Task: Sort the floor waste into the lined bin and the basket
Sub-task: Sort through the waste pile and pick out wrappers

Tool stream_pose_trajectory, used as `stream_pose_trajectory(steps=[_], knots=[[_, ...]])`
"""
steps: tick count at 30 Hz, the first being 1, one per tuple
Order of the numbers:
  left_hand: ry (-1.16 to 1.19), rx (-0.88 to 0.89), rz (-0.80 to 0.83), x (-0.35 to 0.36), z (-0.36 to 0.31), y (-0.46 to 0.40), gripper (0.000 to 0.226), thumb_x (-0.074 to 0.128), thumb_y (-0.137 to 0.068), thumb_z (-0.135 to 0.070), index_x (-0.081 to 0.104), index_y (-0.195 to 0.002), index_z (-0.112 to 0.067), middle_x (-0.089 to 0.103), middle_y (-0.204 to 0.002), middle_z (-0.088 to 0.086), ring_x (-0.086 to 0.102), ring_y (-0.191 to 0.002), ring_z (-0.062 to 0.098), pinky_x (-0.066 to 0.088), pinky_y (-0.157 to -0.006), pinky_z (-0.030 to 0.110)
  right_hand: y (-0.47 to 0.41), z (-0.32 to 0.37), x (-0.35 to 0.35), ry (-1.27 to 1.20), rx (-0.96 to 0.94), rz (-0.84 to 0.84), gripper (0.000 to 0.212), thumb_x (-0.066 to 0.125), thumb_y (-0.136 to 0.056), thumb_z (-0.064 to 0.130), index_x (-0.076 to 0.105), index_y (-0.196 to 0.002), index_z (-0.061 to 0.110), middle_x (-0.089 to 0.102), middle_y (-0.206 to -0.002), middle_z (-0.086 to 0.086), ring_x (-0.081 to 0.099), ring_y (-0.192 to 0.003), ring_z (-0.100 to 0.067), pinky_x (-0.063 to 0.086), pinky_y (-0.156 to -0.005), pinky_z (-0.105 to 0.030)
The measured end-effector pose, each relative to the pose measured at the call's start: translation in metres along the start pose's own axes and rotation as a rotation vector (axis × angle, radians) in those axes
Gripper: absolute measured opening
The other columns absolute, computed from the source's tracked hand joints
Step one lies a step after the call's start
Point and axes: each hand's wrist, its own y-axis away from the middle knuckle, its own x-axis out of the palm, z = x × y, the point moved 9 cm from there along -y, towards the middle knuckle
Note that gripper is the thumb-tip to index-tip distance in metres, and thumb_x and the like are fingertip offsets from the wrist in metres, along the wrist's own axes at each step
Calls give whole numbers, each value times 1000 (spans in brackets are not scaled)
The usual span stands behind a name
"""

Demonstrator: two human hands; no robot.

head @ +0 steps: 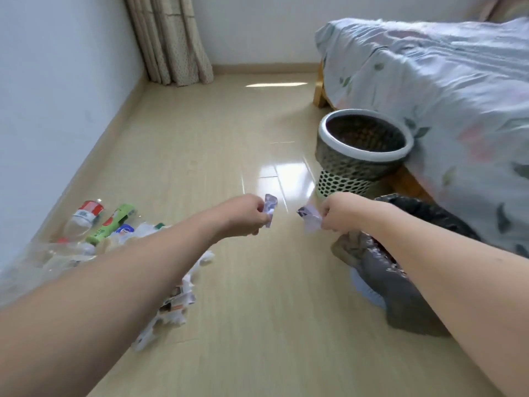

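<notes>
my left hand (246, 214) pinches a small torn scrap of purple-and-white printed paper (270, 209), held upright between thumb and fingertips, and my right hand (342, 212) pinches a second torn scrap of white paper with a dark printed corner (309, 219), its long axis running out toward the left; the 2 scraps are apart, with bare pale wood-look floor (257, 296) showing between them. both arms are stretched forward and low. what matters next: the black-lined bin (429, 216) sits just beside and behind my right wrist, while the white-rimmed perforated mesh basket (360, 156) stands farther ahead and to the right, against the bed with the floral cover (443, 96). my right hand is nearer to both, i judge. the heap of clear plastic bottles (86, 227) and the crumpled white paper scraps (174, 305) lie on the floor under my left arm, not yet sorted
</notes>
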Motion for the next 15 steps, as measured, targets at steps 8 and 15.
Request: stream_pose_trajectory(steps=[8,15], knots=[[-167,223,137,139,-213,-69,36,42,-98,-31,61,-84,-4,62,-81,12,58,-77,28,38,-55,24,48,-221,1,-132,355,-198,13,46,-91,17,51,-82,9,54,-85,-8,52,-78,-28,42,-68,-31],[-178,164,123,139,-209,-83,24,52,-88,-27,54,-72,-9,55,-71,4,52,-65,20,41,-55,27,34,-221,4,-186,333,-286,7,52,-84,14,53,-77,13,57,-82,-7,55,-75,-28,44,-66,-30]])
